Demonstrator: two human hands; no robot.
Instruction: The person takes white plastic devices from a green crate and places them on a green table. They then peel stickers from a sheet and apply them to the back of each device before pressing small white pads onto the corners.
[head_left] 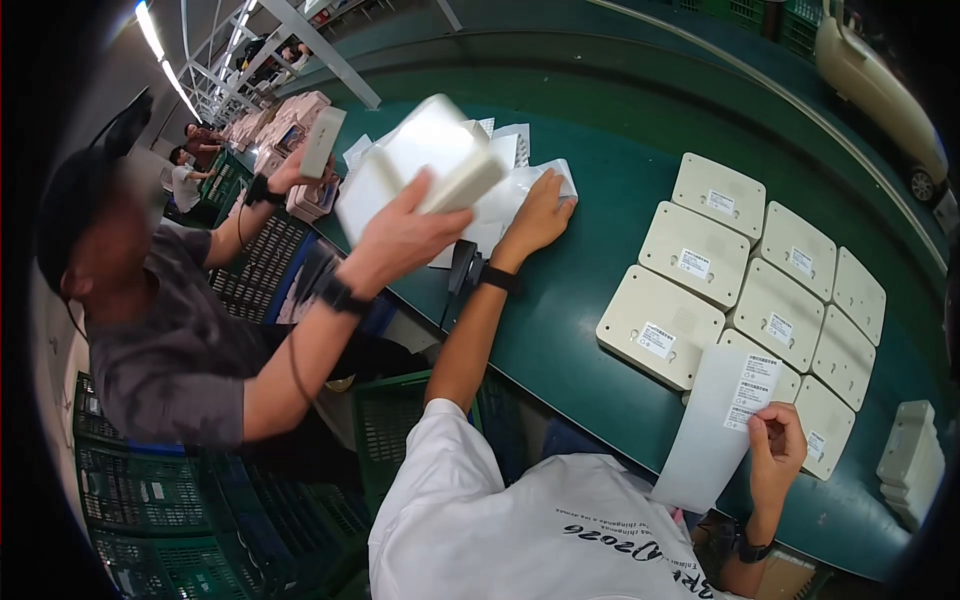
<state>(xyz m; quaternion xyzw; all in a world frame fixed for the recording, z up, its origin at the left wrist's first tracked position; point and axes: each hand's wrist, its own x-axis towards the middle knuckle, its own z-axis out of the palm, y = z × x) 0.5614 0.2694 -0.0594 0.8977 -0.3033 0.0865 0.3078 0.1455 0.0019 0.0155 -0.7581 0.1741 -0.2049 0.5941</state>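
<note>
As the right hand (pixel 778 445) pinches a label strip (pixel 706 425) over cream casings (pixel 780 290), the left hand (pixel 538 218) touches white sheeting (pixel 518 184), grip unclear.

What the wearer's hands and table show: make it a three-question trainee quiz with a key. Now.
1. What does the wearer's right hand hold?
2. True or false: every cream box laid out on the table shows a label.
3. The left hand touches: A) a green crate; B) white sheeting; C) a cable.

Key: 1. A sheet of labels. 2. False: two cream boxes along the group's right edge show none. 3. B.
</note>
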